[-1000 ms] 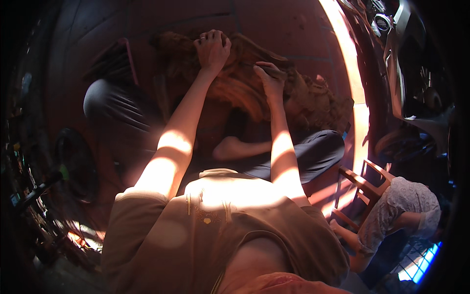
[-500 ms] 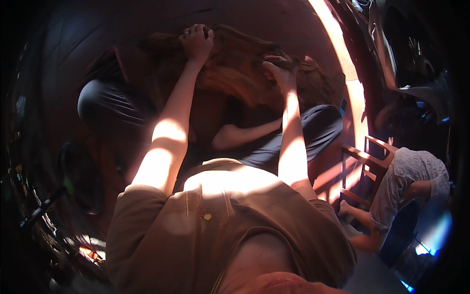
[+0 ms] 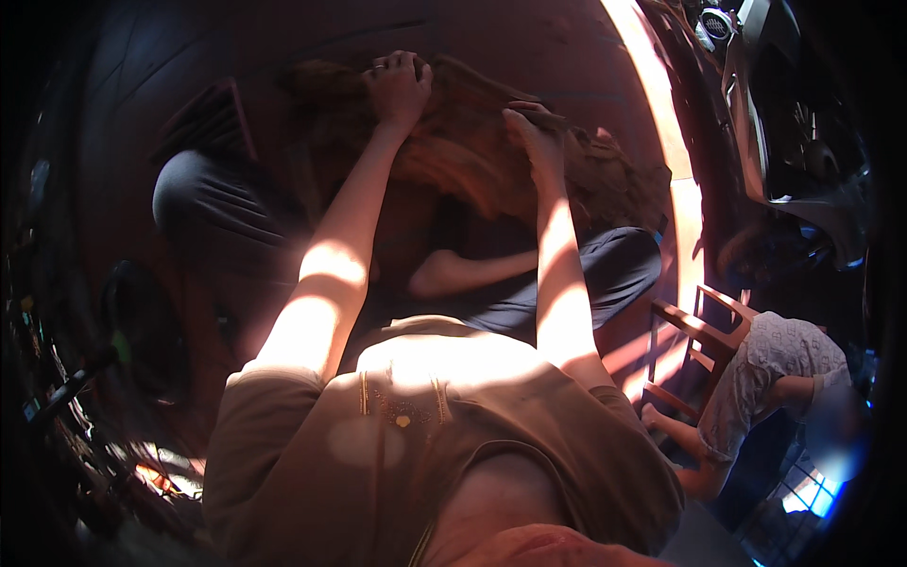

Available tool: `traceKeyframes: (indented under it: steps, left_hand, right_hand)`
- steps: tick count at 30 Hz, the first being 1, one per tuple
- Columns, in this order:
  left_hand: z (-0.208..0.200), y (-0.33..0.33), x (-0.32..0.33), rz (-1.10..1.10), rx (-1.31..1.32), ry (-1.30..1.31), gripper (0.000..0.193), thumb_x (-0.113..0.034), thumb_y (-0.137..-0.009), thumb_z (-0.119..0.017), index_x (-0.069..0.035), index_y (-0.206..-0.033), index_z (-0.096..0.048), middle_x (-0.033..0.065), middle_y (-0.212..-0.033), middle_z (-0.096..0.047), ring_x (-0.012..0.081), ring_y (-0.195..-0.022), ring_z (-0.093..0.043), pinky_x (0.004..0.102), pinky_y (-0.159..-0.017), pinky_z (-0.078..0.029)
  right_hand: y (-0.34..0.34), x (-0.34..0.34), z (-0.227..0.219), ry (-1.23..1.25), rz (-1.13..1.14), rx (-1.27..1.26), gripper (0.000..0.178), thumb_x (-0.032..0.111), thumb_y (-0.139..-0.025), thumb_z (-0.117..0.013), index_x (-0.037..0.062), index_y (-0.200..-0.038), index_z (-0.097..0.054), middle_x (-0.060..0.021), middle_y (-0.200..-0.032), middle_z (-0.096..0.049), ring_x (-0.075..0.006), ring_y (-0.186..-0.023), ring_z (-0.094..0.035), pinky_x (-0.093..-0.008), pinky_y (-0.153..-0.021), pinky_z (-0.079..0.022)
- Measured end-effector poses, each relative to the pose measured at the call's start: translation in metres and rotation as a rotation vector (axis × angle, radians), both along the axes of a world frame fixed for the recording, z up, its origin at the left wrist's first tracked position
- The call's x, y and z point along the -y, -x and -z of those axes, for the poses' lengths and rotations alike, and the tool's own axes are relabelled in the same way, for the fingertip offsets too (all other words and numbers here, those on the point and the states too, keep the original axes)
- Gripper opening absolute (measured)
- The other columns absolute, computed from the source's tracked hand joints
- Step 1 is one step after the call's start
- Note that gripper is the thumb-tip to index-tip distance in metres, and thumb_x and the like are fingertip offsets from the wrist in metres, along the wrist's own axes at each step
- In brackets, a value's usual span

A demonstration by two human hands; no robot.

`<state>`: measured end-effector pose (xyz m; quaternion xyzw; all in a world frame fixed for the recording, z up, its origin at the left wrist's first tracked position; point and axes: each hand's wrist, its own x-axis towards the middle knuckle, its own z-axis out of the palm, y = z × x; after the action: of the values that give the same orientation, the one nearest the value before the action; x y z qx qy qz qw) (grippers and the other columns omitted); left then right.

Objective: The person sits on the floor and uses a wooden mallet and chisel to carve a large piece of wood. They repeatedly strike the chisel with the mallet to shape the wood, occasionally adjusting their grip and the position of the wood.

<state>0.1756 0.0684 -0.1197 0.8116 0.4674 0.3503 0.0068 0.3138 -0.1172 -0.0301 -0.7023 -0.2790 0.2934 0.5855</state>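
Note:
Across the floor in front of my folded legs lies a long, uneven brown piece (image 3: 463,170) that looks like carved wood. My left hand (image 3: 397,90) is on its far left part, fingers curled, with a small dark thing (image 3: 419,66) at the fingertips that is too dim to name. Over the piece's right part, my right hand (image 3: 537,137) is closed on a thin, dark, stick-like tool (image 3: 543,117). Where the tool's tip meets the piece cannot be made out.
A dark slatted tray-like thing (image 3: 203,118) lies beyond my left knee. At right, another person in patterned light trousers (image 3: 794,345) is beside a low wooden stool (image 3: 704,326). A motorbike-like vehicle (image 3: 756,113) stands far right. Reddish tiled floor (image 3: 283,33) surrounds the piece.
My left hand has shifted a little to the right over the brown piece. My right hand has moved slightly, still holding the thin tool. The view has tilted a little.

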Motion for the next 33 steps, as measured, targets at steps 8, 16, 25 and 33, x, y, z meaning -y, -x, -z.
traceKeyframes:
  steps: [8, 16, 25, 33]
  left_hand:
    - [-0.007, 0.0, 0.004, -0.032, -0.052, -0.064, 0.029, -0.036, -0.086, -0.065, -0.013, -0.103, -0.064, 0.0026, -0.107, -0.066, 0.0266, -0.105, -0.059, 0.0464, -0.088, -0.043]
    - [-0.005, 0.0, 0.0, -0.01, -0.019, -0.05, 0.028, -0.035, -0.086, -0.065, -0.013, -0.103, -0.064, 0.0022, -0.107, -0.066, 0.0266, -0.106, -0.059, 0.0458, -0.089, -0.043]
    - [-0.001, -0.002, 0.002, -0.013, -0.016, -0.043, 0.027, -0.035, -0.086, -0.065, -0.015, -0.104, -0.065, 0.0019, -0.107, -0.066, 0.0262, -0.106, -0.059, 0.0458, -0.089, -0.043]
    - [0.0, -0.002, 0.001, 0.041, -0.001, -0.007, 0.029, -0.036, -0.087, -0.064, -0.013, -0.105, -0.064, 0.0031, -0.109, -0.065, 0.0274, -0.108, -0.057, 0.048, -0.091, -0.041]
  right_hand:
    - [-0.008, -0.041, 0.033, 0.068, -0.046, -0.047, 0.02, 0.018, -0.082, -0.076, 0.0072, -0.098, -0.073, -0.0018, -0.084, -0.068, -0.0111, -0.079, -0.065, -0.0245, -0.065, -0.052]
    - [-0.015, -0.035, 0.03, 0.141, -0.04, -0.048, 0.021, 0.021, -0.081, -0.077, 0.01, -0.099, -0.075, -0.0006, -0.088, -0.07, -0.0106, -0.079, -0.066, -0.0257, -0.063, -0.053]
    - [-0.043, -0.01, 0.016, 0.166, 0.044, 0.043, 0.018, 0.02, -0.078, -0.077, 0.0091, -0.093, -0.077, -0.0029, -0.081, -0.072, -0.0121, -0.074, -0.068, -0.0273, -0.062, -0.053]
    - [-0.078, 0.015, 0.013, 0.193, -0.017, 0.39, 0.021, 0.025, -0.07, -0.076, 0.0099, -0.084, -0.078, -0.0075, -0.078, -0.074, -0.019, -0.078, -0.072, -0.0324, -0.075, -0.053]
